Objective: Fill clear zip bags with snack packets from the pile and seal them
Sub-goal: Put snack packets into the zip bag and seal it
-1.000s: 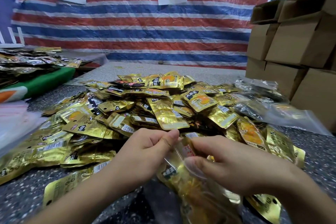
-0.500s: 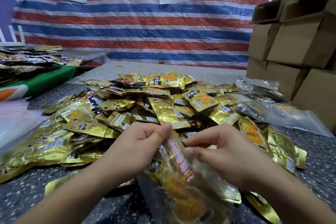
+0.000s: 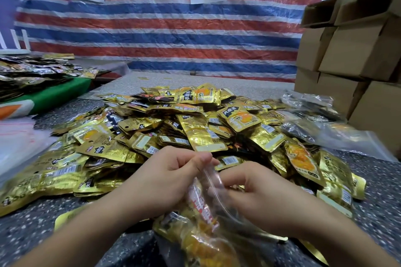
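At six o'clock of the packet pile [image 3: 195, 128], the left hand [image 3: 171, 180] and right hand [image 3: 258, 197] both pinch the top edge of a filled clear bag [image 3: 204, 230].

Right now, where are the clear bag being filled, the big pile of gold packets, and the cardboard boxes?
clear zip bag [image 3: 211, 182], head view, its crumpled top edge.
pile of gold snack packets [image 3: 201, 134], head view, one packet's foil back.
cardboard boxes [image 3: 360, 52], head view, a box's side.

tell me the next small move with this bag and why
Probably run the pinch along the zip strip to close it: both the left hand and the right hand pinch the mouth of the clear zip bag, which already holds gold snack packets.
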